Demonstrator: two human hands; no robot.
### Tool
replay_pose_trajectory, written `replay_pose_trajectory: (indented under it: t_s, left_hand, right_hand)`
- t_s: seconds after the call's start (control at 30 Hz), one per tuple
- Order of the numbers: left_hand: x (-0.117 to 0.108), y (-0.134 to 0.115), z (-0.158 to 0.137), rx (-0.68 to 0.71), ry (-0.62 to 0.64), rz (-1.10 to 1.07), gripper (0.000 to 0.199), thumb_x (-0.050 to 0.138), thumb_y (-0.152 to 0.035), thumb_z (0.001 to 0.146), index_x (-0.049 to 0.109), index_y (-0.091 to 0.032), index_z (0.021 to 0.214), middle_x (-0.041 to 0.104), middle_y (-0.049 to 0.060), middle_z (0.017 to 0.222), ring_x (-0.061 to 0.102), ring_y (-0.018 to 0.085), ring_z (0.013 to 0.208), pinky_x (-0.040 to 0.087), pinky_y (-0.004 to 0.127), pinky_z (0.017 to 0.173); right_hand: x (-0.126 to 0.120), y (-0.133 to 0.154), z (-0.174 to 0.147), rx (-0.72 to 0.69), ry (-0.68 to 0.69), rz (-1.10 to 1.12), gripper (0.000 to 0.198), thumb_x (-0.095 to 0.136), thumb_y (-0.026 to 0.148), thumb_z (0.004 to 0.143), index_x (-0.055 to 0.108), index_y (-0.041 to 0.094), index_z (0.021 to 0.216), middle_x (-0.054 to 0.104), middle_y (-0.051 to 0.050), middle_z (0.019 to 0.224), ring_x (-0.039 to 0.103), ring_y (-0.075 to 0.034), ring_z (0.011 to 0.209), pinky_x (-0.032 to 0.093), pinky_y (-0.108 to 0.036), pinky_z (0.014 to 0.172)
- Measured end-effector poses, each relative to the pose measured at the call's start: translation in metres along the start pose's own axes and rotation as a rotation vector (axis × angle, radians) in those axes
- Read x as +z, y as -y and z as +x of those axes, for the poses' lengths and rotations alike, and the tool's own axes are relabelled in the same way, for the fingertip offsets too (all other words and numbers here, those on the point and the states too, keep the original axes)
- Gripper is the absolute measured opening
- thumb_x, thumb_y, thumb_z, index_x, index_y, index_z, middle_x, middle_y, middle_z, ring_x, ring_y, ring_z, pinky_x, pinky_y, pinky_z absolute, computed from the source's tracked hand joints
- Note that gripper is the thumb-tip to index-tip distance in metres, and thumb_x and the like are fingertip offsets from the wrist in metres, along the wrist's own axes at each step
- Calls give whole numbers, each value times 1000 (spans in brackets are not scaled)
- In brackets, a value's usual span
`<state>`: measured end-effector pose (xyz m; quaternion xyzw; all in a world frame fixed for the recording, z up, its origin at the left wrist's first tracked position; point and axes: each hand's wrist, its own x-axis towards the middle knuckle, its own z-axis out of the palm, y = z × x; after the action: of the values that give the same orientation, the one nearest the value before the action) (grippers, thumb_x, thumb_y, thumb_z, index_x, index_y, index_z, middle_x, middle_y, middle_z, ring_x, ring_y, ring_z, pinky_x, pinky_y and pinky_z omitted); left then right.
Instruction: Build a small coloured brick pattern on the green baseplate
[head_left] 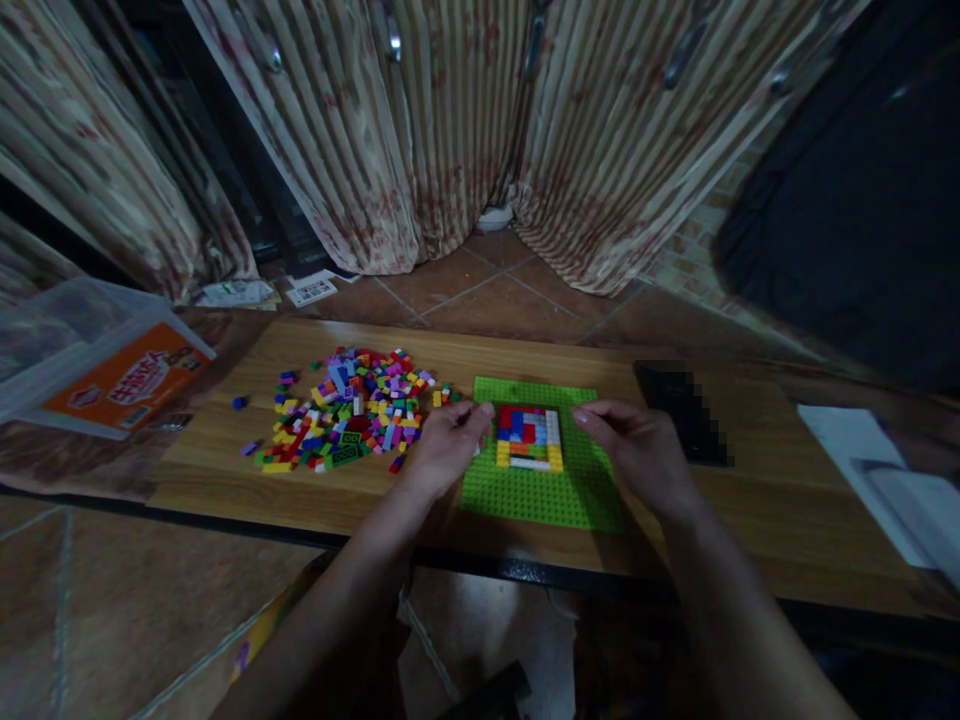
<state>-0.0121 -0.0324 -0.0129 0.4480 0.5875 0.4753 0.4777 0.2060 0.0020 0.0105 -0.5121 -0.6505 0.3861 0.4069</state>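
A green studded baseplate (544, 502) lies on the wooden table, with a block of toy bricks (528, 428) in red, blue, white, yellow and orange built on it. My left hand (452, 440) is closed over the plate's left edge, fingertips beside the built block. A small pale bit shows under those fingers, too unclear to name. On the other side, my right hand (645, 445) hovers over the plate's right part, thumb and forefinger pinched together. Whatever may be between its fingertips is hidden or too small to see. Both hands are apart from each other.
A heap of loose coloured bricks (367, 400) spreads over the table's left half. A clear plastic box (97, 350) with an orange label stands at far left. A dark flat object (679, 415), partly pixelated, lies right of the plate; white papers (870, 470) are at far right.
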Motion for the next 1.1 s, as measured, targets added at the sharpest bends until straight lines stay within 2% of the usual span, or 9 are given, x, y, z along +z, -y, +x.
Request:
replay_pose_trajectory:
  t_s: [0.13, 0.23, 0.33, 0.47, 0.57, 0.67, 0.8, 0.93, 1.1]
  left_hand:
    - [11, -7, 0, -121, -46, -306, 19, 64, -32, 78, 67, -13, 76, 60, 0, 68, 52, 9, 58, 41, 19, 54]
    - [15, -12, -2, -155, 12, -432, 13, 67, -23, 76, 70, -13, 84, 66, 3, 80, 59, 10, 71, 48, 22, 68]
    - [17, -13, -4, -161, 89, -460, 16, 65, -17, 76, 72, -13, 90, 69, 4, 86, 62, 12, 77, 49, 25, 78]
    - [18, -12, -8, -126, 177, -408, 19, 62, -13, 77, 73, -13, 92, 71, 4, 86, 64, 13, 79, 49, 27, 81]
    - [18, -11, -9, -98, 213, -340, 21, 61, -12, 76, 72, -13, 94, 72, 4, 89, 64, 12, 77, 50, 26, 79]
    - [16, -9, -9, -57, 204, -258, 20, 63, -15, 77, 72, -14, 95, 72, 4, 90, 63, 12, 75, 51, 26, 75]
    - [16, -2, -7, 5, 167, -191, 18, 67, -18, 75, 71, -14, 92, 72, 3, 87, 63, 13, 74, 52, 26, 74]
    - [12, 0, -6, 42, 172, -157, 17, 68, -18, 74, 70, -14, 91, 72, 4, 89, 65, 14, 78, 52, 28, 76]
    - [4, -3, -6, 110, 177, 26, 16, 63, -11, 76, 71, -16, 89, 73, 4, 88, 66, 15, 82, 53, 29, 80]
  right_hand:
    - [13, 4, -3, -39, 106, 8, 26, 65, 45, 79, 73, 21, 82, 73, -3, 79, 65, -18, 73, 51, -31, 67]
    - [23, 5, -5, -41, 206, -11, 27, 67, 45, 78, 72, 22, 91, 73, -3, 88, 66, -18, 79, 51, -31, 71]
    - [29, 4, -5, -23, 273, 2, 29, 68, 44, 78, 71, 22, 96, 73, -4, 94, 66, -19, 84, 52, -33, 75]
    - [33, 2, -5, -22, 325, 25, 24, 66, 39, 80, 70, 23, 98, 73, -3, 95, 66, -18, 84, 52, -33, 76]
    - [33, 2, -5, -22, 310, -17, 20, 65, 35, 82, 71, 23, 96, 72, -3, 95, 66, -17, 83, 51, -33, 76]
    - [33, 4, -5, -33, 298, -49, 17, 63, 34, 83, 71, 23, 94, 72, -2, 94, 66, -17, 84, 51, -33, 77]
    - [33, 6, -6, -55, 348, -46, 17, 62, 37, 84, 71, 24, 92, 72, -1, 91, 65, -17, 84, 50, -32, 76]
    - [31, 2, -5, -85, 331, -53, 13, 63, 29, 82, 71, 24, 91, 71, -2, 92, 64, -17, 85, 49, -32, 76]
    - [30, -1, -4, -114, 339, -110, 13, 61, 21, 81, 71, 24, 88, 70, -1, 90, 64, -16, 82, 47, -32, 77]
